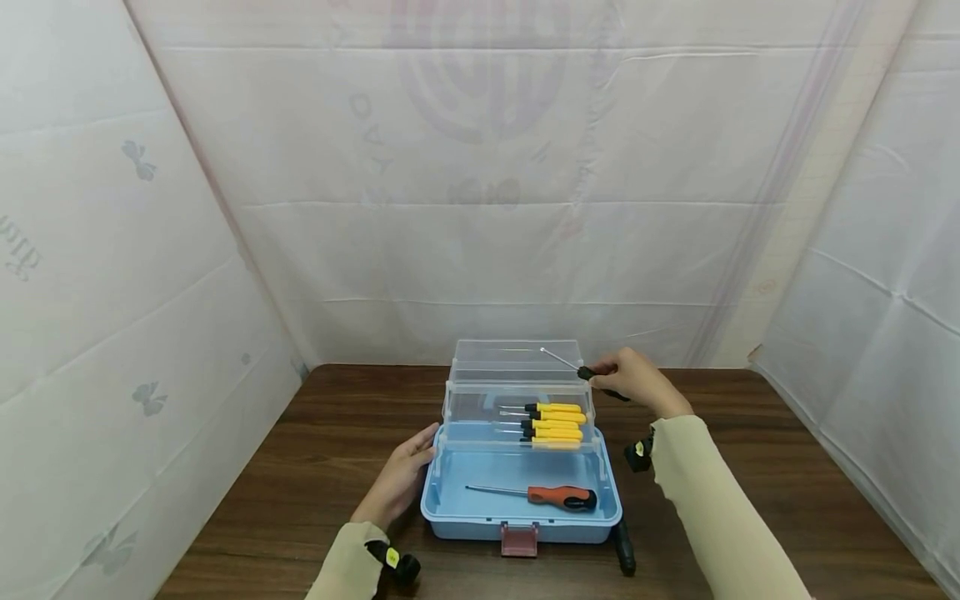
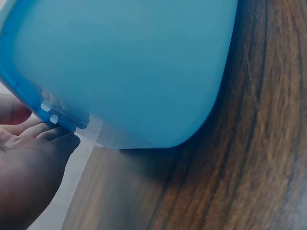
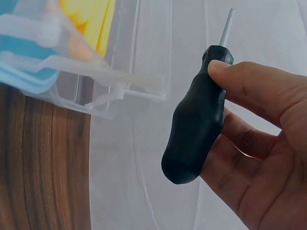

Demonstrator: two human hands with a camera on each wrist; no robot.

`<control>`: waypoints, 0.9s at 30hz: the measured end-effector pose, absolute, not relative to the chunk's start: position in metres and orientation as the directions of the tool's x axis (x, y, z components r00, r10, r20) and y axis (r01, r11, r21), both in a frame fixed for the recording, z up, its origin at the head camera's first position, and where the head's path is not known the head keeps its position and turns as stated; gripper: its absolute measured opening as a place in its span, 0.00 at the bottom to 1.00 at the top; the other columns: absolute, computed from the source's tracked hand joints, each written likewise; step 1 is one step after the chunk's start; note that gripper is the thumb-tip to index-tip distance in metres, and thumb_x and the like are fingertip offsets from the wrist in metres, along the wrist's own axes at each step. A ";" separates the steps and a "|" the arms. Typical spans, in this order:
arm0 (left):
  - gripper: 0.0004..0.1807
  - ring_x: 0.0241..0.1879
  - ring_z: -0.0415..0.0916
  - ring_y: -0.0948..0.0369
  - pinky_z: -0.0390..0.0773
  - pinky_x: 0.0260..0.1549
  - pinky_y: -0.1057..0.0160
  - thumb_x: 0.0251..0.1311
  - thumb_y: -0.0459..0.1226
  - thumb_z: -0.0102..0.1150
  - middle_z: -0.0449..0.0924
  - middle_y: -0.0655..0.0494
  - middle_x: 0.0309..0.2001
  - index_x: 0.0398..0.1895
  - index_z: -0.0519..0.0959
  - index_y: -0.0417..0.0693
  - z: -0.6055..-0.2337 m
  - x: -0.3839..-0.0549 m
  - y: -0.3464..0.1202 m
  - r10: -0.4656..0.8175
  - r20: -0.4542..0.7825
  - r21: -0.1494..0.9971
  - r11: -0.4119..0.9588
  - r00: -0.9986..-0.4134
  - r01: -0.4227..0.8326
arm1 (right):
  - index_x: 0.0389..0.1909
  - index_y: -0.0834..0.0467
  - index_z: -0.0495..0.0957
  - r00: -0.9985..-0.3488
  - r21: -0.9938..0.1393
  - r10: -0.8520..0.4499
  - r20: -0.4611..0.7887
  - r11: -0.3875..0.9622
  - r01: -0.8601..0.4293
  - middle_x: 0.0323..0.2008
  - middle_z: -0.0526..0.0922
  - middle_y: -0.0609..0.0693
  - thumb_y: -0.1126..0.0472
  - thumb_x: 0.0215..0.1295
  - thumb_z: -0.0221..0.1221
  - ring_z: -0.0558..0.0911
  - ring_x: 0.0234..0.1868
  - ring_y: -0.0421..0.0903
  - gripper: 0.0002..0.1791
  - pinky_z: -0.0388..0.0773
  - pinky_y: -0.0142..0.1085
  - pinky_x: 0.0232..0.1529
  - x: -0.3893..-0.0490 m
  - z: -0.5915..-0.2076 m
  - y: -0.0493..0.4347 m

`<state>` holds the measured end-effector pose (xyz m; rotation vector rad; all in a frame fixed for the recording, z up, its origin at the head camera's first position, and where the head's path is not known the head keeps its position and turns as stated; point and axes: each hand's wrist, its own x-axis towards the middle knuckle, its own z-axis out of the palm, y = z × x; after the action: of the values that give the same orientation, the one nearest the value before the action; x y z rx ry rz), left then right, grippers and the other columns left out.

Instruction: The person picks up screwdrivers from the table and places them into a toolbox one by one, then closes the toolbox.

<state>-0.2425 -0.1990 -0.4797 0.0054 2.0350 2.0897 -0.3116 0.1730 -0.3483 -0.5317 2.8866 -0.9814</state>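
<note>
A black-handled screwdriver [image 3: 194, 120] is pinched between the thumb and fingers of my right hand [image 1: 633, 382], raised beside the upper trays at the back right of the toolbox. Its thin metal shaft points up and to the left in the head view. My left hand [image 1: 401, 477] rests against the left side of the blue toolbox [image 2: 129, 67], fingers fairly straight at its edge. The toolbox stands unlidded, with clear trays [image 1: 468, 402] lifted at the back. Several yellow-handled screwdrivers [image 1: 558, 417] lie in a clear tray. An orange-and-black screwdriver [image 1: 555, 497] lies in the blue base.
Another black handle [image 1: 624, 547] lies on the wooden table [image 1: 337, 433] by the toolbox's front right corner. A pink latch [image 1: 519, 540] hangs at the front of the box. White sheeting [image 1: 480, 208] encloses the table at the back and sides.
</note>
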 end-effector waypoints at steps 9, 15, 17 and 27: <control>0.28 0.75 0.45 0.43 0.51 0.70 0.42 0.73 0.32 0.37 0.47 0.39 0.75 0.74 0.52 0.40 -0.480 -0.241 -0.198 0.161 -0.158 0.987 -0.005 -0.974 -0.161 | 0.49 0.66 0.82 -0.920 -0.603 -0.384 0.076 0.717 -0.349 0.40 0.86 0.58 0.63 0.64 0.60 0.81 0.33 0.47 0.15 0.74 0.36 0.33 -0.321 -0.345 0.162; 0.28 0.75 0.45 0.43 0.51 0.69 0.42 0.73 0.32 0.36 0.46 0.39 0.76 0.75 0.51 0.40 -0.482 -0.241 -0.198 0.169 -0.150 0.988 -0.006 -0.974 -0.153 | 0.50 0.66 0.81 -0.911 -0.589 -0.404 0.085 0.717 -0.372 0.41 0.86 0.59 0.63 0.64 0.60 0.83 0.36 0.51 0.16 0.80 0.38 0.35 -0.329 -0.344 0.152; 0.28 0.75 0.44 0.43 0.51 0.70 0.41 0.73 0.32 0.36 0.46 0.39 0.76 0.75 0.50 0.40 -0.482 -0.242 -0.199 0.174 -0.149 0.988 -0.008 -0.973 -0.153 | 0.50 0.66 0.81 -0.910 -0.589 -0.406 0.082 0.717 -0.373 0.43 0.86 0.59 0.63 0.64 0.60 0.83 0.38 0.50 0.16 0.81 0.40 0.38 -0.333 -0.344 0.148; 0.28 0.75 0.43 0.42 0.50 0.70 0.41 0.73 0.32 0.36 0.44 0.38 0.76 0.75 0.50 0.40 -0.483 -0.241 -0.198 0.190 -0.144 0.989 -0.005 -0.971 -0.147 | 0.49 0.64 0.82 -0.899 -0.540 -0.428 0.095 0.736 -0.408 0.42 0.86 0.57 0.64 0.64 0.60 0.81 0.33 0.44 0.15 0.80 0.37 0.36 -0.349 -0.350 0.130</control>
<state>-0.2412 -0.1985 -0.4831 0.0448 2.0332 2.0719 -0.3487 0.1298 -0.3504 -0.6967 2.8937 -0.8864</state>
